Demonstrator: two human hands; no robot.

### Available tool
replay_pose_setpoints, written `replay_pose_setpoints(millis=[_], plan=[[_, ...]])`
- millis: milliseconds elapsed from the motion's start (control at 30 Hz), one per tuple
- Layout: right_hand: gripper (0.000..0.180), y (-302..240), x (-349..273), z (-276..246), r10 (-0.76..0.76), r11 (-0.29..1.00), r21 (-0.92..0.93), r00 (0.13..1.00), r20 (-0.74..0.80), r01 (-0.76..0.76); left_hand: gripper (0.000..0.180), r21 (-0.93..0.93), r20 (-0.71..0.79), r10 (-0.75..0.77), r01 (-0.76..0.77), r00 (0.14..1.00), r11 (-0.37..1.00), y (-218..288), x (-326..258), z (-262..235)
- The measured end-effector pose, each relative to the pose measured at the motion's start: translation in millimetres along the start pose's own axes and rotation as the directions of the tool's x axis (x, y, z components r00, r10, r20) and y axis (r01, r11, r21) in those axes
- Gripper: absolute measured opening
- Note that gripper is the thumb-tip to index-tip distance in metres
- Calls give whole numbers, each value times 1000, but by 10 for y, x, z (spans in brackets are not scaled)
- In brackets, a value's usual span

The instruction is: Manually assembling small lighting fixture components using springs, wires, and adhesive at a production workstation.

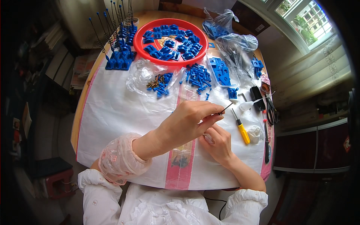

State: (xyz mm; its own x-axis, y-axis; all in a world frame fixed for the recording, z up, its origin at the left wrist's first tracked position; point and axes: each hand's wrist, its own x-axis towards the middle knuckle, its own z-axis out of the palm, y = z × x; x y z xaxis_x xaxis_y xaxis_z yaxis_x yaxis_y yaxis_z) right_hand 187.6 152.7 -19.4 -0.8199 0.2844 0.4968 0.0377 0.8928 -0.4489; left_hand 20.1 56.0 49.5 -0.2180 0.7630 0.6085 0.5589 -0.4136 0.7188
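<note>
A thin dark pin (225, 109) sits pinched between the thumb and fingertips of the left hand (185, 122), its free end pointing toward 2 o'clock above the white table cover (112, 112). The right hand (217, 142) lies just below at 5 o'clock from it, fingers curled around something small and pale that I cannot make out; the two hands touch at the fingertips.

One yellow-handled screwdriver (240, 127) lies just beside the right hand at 2 o'clock, with one crumpled white wad (255, 133) next to its handle. One pair of scissors (269, 107) and one small black block (257, 98) sit farther out at 2 o'clock, near the table's edge.

At 12 o'clock from the hands a loose heap of small blue plastic pieces (198, 78) is spread on the cover, too many to count. One clear bag (152, 78) at 11 o'clock holds brass-coloured bits and more blue pieces. One clear tray (222, 71) at 1 o'clock holds flat blue parts. One round red dish (140, 47) beyond is heaped with blue clips. At 10 o'clock stands a cluster of blue bases with dark spring rods (118, 37) rising from them. Two clear plastic bags (232, 39) lie at the far edge.

The surface is a round wooden table draped in white sheeting with pink stripes. A window (307, 22) lights the room at upper right; dark cabinets (318, 146) stand at 3 o'clock, and a red stool (56, 182) at 8 o'clock
</note>
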Motion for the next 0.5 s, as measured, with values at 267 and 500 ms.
replay_pose_setpoints(millis=[267, 500], plan=[[15, 11, -8, 1, 29, 999, 13, 1000, -7, -29, 18, 26, 9, -5, 5, 1000, 1000, 8, 5, -7], [15, 22, -16, 7, 42, 999, 15, 999, -16, -42, 16, -29, -7, -8, 7, 1000, 1000, 9, 2, 8]])
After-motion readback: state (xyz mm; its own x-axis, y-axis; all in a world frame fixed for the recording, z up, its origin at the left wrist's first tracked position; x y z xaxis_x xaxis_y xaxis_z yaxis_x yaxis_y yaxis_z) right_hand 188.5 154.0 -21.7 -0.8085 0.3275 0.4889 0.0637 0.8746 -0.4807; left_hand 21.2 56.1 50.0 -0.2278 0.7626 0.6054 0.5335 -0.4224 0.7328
